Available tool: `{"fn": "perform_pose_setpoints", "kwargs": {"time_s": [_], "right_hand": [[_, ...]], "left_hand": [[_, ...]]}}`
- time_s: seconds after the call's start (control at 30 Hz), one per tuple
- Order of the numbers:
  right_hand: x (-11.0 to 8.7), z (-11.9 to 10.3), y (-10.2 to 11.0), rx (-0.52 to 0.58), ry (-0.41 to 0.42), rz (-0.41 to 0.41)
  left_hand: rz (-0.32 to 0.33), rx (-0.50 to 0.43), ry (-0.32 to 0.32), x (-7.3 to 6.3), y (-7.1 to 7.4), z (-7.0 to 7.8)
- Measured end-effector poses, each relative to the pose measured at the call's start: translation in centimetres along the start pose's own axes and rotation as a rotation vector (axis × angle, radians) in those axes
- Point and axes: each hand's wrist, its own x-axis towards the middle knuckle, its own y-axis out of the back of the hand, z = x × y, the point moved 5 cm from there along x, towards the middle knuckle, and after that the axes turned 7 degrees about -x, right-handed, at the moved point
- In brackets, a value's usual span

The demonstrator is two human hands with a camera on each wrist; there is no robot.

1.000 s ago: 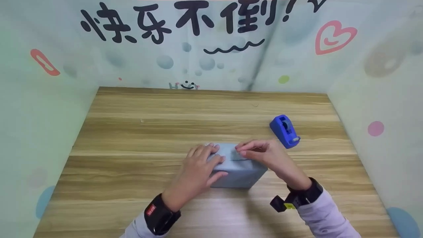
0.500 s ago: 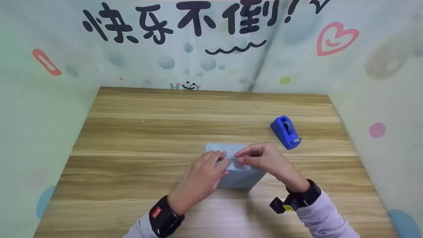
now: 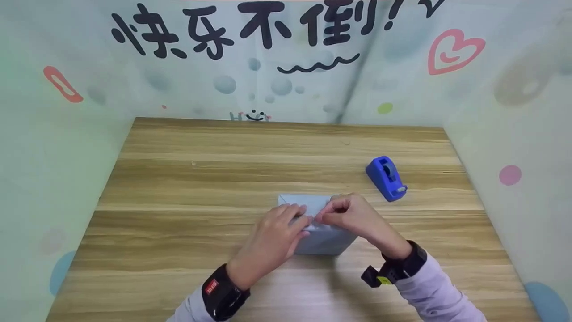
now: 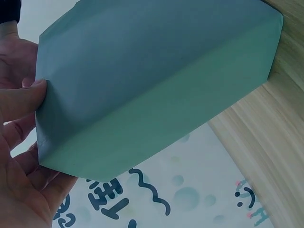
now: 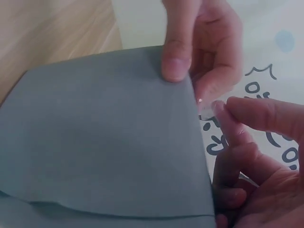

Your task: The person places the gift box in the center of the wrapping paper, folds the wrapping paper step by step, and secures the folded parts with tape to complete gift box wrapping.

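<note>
A box wrapped in light blue paper (image 3: 324,241) stands on the wooden table in front of the person. My left hand (image 3: 277,230) holds its top near edge, with fingers bent over the folded flap and the thumb against the near side. Thumb and forefinger of my right hand (image 3: 351,217) pinch a small strip of clear tape (image 5: 206,112) at the top face, close to the left fingertips. In the left wrist view, the wrapping paper (image 4: 156,80) fills much of the picture and hides the flap.
A blue tape dispenser (image 3: 386,179) lies behind and to the right of the box on the table (image 3: 201,165). Printed light backdrop walls (image 3: 286,89) close off the back and both sides.
My left hand has shifted right and nearer, onto the flap, uncovering the box's far left corner. My right hand has moved slightly left and nearer, bringing its fingertips close to the left ones.
</note>
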Motion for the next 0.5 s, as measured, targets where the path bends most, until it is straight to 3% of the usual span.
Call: {"fn": "perform_pose_setpoints", "kwargs": {"time_s": [0.23,0.5], "right_hand": [[0.27,-0.07,-0.11,-0.066,0.018,0.105],[0.12,-0.26,-0.16,-0.151,0.074,0.180]], "left_hand": [[-0.032,0.006,0.020,0.01,-0.05,-0.05],[-0.019,0.023,0.015,-0.02,-0.05,-0.05]]}}
